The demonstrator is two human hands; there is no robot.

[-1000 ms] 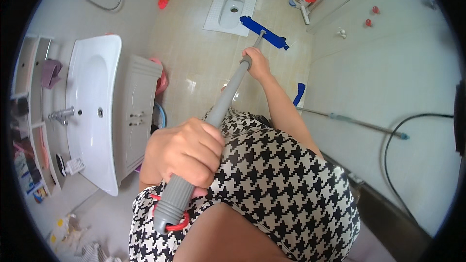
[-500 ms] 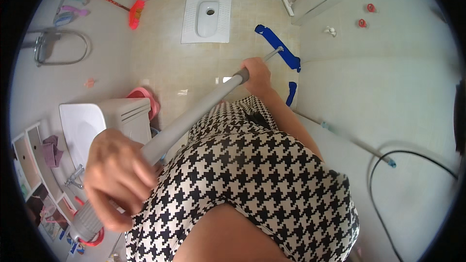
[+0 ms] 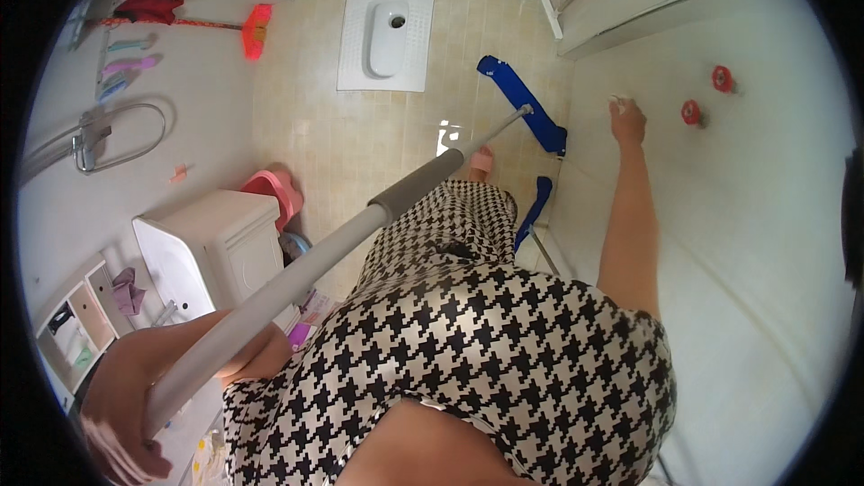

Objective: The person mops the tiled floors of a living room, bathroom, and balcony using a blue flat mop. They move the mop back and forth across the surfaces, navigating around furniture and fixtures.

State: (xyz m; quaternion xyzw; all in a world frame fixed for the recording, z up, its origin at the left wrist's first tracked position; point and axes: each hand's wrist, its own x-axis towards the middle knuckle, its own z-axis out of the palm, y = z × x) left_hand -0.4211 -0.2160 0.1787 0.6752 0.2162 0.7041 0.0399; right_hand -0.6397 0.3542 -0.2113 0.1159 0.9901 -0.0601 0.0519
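Observation:
A flat mop with a blue head (image 3: pixel 522 103) lies across the floor near the right wall. Its grey pole (image 3: pixel 297 274) slants back toward me, and my left hand (image 3: pixel 121 414) is closed around the upper end at the lower left. With the arm stretched out, my right hand (image 3: pixel 628 121) is at the right wall, its fingers closed on a small pale wall fitting (image 3: pixel 616 100) that they mostly cover. The pole's dark grip sleeve (image 3: pixel 418 187) has no hand on it.
A white squat toilet (image 3: pixel 385 40) is set in the tiled floor ahead. Another blue mop head (image 3: pixel 537 207) leans by the right wall, below two red valve knobs (image 3: pixel 691 113). At left are a white washbasin cabinet (image 3: pixel 238 243), pink basins (image 3: pixel 279 198) and a wall shower mixer (image 3: pixel 94 139).
My right hand has left the mop pole and reached right to the wall fitting. My left hand has shifted down and left, toward the pole's upper end. The mop head stays in nearly the same place.

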